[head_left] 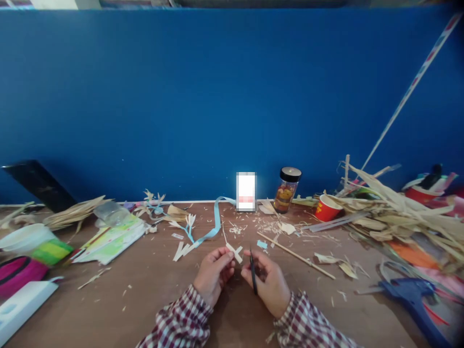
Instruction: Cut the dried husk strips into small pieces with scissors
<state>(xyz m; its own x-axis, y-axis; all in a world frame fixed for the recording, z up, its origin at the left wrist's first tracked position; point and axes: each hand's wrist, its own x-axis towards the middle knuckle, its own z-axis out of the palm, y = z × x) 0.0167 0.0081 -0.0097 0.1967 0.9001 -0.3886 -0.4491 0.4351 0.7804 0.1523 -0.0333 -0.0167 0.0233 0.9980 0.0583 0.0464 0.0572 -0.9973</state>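
Left hand [213, 272]: fingers pinch pale, flat strips [238, 253]. Right hand [271, 285]: fingers grip one slender black tool [253, 271]. Cylindrical jar [285, 195]: one.

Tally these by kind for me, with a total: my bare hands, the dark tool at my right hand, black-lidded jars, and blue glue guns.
Bare hands: 2, left hand and right hand
Dark tool: 1
Black-lidded jar: 1
Blue glue gun: 1
Total: 5

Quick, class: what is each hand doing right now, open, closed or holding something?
Left hand: closed, pinching a pale strip.
Right hand: closed, holding a dark tool; its exact kind is unclear.
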